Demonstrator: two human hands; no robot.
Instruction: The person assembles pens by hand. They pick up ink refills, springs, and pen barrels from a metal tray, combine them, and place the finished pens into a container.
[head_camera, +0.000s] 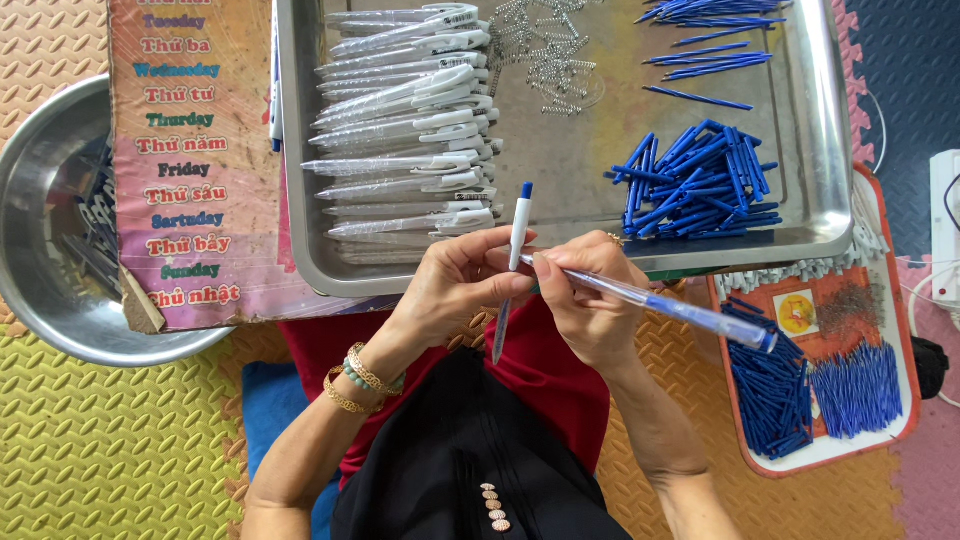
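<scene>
My left hand (455, 285) holds an upright white pen barrel (517, 240) with a blue tip at the top. My right hand (585, 295) grips a clear pen part with a blue inside (680, 312) that slants down to the right. Both hands meet just in front of the near rim of a steel tray (800, 200). In the tray lie a stack of white pen barrels (410, 130), a heap of small metal springs (545, 50) and a pile of blue plastic parts (695, 185).
A steel bowl (40, 290) with dark parts sits at the left, partly under a colourful printed card (190, 160). At the right, a red-rimmed tray (880, 440) holds more blue parts (800, 390) and springs. Foam floor mats (120, 430) lie below.
</scene>
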